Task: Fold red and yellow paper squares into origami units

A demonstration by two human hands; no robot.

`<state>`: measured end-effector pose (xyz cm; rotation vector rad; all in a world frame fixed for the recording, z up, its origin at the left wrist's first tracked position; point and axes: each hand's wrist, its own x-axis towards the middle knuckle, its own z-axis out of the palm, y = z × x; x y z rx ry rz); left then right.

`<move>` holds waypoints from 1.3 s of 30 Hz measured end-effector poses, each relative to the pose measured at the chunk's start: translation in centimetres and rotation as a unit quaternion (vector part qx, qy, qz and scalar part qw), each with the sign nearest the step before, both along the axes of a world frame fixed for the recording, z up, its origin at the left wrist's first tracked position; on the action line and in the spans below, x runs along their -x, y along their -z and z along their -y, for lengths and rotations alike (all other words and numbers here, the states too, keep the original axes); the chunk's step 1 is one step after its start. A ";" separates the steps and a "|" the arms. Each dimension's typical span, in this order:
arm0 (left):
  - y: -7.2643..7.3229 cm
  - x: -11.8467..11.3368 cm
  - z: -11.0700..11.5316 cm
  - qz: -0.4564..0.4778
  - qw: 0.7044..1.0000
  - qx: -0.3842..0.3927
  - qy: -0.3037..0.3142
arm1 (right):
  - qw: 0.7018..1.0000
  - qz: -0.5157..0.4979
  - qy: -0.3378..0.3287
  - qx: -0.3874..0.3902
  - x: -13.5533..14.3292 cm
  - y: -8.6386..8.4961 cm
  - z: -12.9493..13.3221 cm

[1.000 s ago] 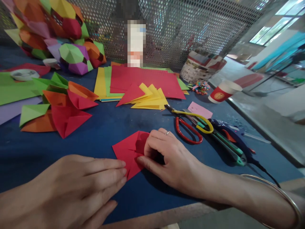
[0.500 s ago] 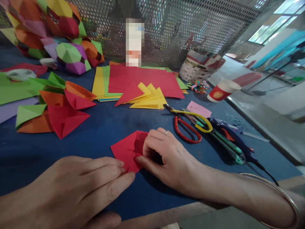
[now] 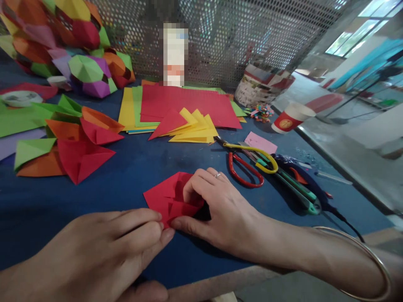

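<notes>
A sheet of red folded paper (image 3: 160, 197) lies on the blue table in front of me, its creases and a raised flap showing. My right hand (image 3: 217, 205) curls over its right side, fingers on top and thumb at the near edge. A ring is on that hand and a bangle circles the wrist. From the left, my left hand (image 3: 126, 239) has its fingers pressed together on the paper's near left corner; its thumb is low and partly hidden. Further left sit several folded paper pieces, among them a red one (image 3: 83, 157) and an orange one (image 3: 47, 161).
Scissors (image 3: 248, 163) with red and yellow handles lie on the right beside a green cutter (image 3: 299, 191) and a dark corded tool (image 3: 317, 193). Behind are stacked coloured sheets (image 3: 201, 102), yellow folded strips (image 3: 197, 128), a paper cup (image 3: 292, 119) and paper balls (image 3: 91, 75).
My right thumb has moved left and down along the paper's near edge, and the paper's right flap has lifted. My left fingers have bent closer together at the corner.
</notes>
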<state>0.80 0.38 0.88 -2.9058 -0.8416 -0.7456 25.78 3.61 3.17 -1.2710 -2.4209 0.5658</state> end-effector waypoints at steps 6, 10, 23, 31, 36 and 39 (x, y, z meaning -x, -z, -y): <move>-0.9 -0.7 -0.6 -0.022 0.998 -0.053 0.024 | 0.999 -0.007 0.020 0.037 -0.5 -0.4 -0.8; -0.6 -0.4 -0.4 -0.035 0.998 -0.048 0.026 | 0.999 -0.028 0.011 0.036 -1.3 -0.4 -1.2; -0.6 -1.2 -0.7 0.014 0.997 -0.071 0.011 | 0.993 -0.105 0.033 0.029 -2.1 0.2 -2.8; -0.3 -1.2 -0.4 0.021 0.995 -0.100 -0.007 | 0.984 -0.159 0.050 0.061 -1.9 0.0 -2.3; -0.4 -0.1 -0.7 0.024 0.995 -0.083 -0.047 | 0.977 -0.194 0.062 0.068 -2.1 -0.7 -2.1; -0.4 0.6 -0.7 0.044 0.992 -0.042 -0.109 | 0.975 -0.221 0.027 0.016 -2.1 -0.6 -2.0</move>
